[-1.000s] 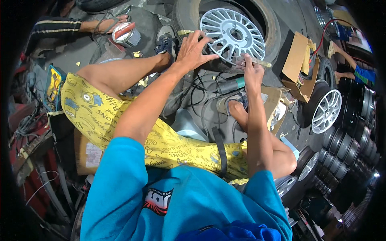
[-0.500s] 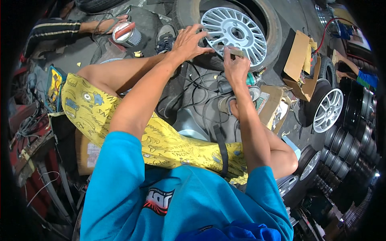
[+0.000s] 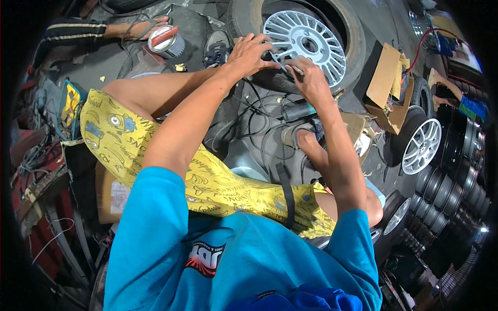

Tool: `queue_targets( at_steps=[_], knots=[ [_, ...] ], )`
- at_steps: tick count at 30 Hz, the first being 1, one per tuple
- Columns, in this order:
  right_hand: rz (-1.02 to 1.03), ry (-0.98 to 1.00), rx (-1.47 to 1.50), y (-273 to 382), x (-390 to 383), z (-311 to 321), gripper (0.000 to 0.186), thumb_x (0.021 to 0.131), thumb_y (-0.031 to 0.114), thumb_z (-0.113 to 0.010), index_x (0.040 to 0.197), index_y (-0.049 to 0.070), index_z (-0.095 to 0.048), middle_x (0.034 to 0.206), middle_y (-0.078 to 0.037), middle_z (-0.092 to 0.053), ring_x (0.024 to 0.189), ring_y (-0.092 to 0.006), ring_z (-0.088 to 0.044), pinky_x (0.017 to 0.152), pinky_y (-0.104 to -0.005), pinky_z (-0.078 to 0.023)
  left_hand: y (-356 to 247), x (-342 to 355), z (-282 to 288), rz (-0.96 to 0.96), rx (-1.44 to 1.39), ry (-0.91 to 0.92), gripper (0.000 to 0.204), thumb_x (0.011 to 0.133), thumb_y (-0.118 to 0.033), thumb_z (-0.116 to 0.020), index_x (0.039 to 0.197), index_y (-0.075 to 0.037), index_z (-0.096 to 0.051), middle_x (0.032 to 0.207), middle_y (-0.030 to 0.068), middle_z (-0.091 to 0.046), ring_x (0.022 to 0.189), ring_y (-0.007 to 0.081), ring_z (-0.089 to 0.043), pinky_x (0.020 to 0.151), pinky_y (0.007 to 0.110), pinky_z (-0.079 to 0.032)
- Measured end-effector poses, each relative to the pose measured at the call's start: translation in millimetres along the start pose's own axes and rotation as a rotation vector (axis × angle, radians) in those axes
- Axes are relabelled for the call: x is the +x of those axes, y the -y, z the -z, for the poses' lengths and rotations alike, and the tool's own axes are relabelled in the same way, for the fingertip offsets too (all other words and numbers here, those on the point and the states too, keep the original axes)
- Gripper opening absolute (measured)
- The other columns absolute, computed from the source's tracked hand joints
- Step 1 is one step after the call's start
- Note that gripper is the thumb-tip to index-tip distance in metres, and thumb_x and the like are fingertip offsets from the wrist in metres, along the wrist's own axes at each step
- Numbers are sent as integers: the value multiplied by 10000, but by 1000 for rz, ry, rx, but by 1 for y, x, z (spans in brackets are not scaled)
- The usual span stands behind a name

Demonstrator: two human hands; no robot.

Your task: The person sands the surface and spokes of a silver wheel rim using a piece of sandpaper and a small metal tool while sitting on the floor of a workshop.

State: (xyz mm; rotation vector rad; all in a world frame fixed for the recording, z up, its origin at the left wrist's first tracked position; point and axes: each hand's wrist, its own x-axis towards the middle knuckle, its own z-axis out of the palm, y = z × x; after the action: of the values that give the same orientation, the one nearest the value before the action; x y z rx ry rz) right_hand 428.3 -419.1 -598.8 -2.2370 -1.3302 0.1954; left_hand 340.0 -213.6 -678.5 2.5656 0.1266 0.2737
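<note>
A light-grey alloy wheel [image 3: 321, 48] with many thin spokes lies face up and tilted on a black tyre [image 3: 354, 32] ahead of me. My left hand [image 3: 251, 55] grips its left edge, fingers on top and thumb nearer me. Close by, my right hand [image 3: 312, 82] pinches a small tan-grey pad [image 3: 298, 70] against the near-left rim and spoke ends. The pad is partly hidden by my fingers, and I cannot tell its exact kind. Between the hands the near rim shows as a thin pale strip.
Black cables [image 3: 254, 106] and a grey cylindrical tool [image 3: 298, 111] lie near my feet. At the left, another person's hand [image 3: 155, 26] is beside a paint can [image 3: 176, 46] with a reddish block on top. An open cardboard box [image 3: 377, 78] and a white-spoked wheel [image 3: 423, 146] stand right.
My right hand has slid left along the wheel with the pad, from the lower face toward the left hand. My left hand keeps its hold on the edge, fingers curled in more.
</note>
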Motion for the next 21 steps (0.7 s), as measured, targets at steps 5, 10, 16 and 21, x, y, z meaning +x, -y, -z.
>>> queue_targets(
  at_steps=[5, 10, 16, 21],
  knots=[
    [-474, 139, -120, 8, 12, -20, 225, 1004, 156, -656, 1025, -55, -734, 1036, -346, -686, 937, -460, -707, 768, -472, -570, 2, 1, 4, 14, 27, 29, 587, 773, -642, -827, 1153, -198, -771, 1358, -11, -608, 1271, 278, -557, 1078, 484, -414],
    [-871, -369, 1168, -52, -26, -20, 399, 1073, 245, -637, 1167, -142, -644, 1005, -207, -732, 863, -288, -766, 751, -375, -639, -2, 7, -1, -28, 53, -24, 658, 736, -683, -826, 1131, -160, -771, 1270, 32, -609, 1225, 281, -562, 1029, 478, -404],
    [-775, -584, 867, -40, -67, -3, 399, 1050, 249, -699, 1148, -137, -668, 934, -161, -729, 855, -227, -747, 736, -333, -627, -64, -4, -26, 55, 96, -123, 643, 705, -675, -838, 1024, -119, -790, 1163, 93, -592, 1170, 292, -527, 990, 481, -386],
    [-592, -550, 596, -43, -81, -8, 322, 1045, 232, -702, 1101, -82, -749, 914, -76, -756, 839, -152, -703, 766, -316, -570, -76, -5, -37, 26, -2, -161, 559, 737, -612, -846, 935, -96, -762, 1104, 105, -572, 1152, 306, -541, 966, 487, -419]
  ],
)
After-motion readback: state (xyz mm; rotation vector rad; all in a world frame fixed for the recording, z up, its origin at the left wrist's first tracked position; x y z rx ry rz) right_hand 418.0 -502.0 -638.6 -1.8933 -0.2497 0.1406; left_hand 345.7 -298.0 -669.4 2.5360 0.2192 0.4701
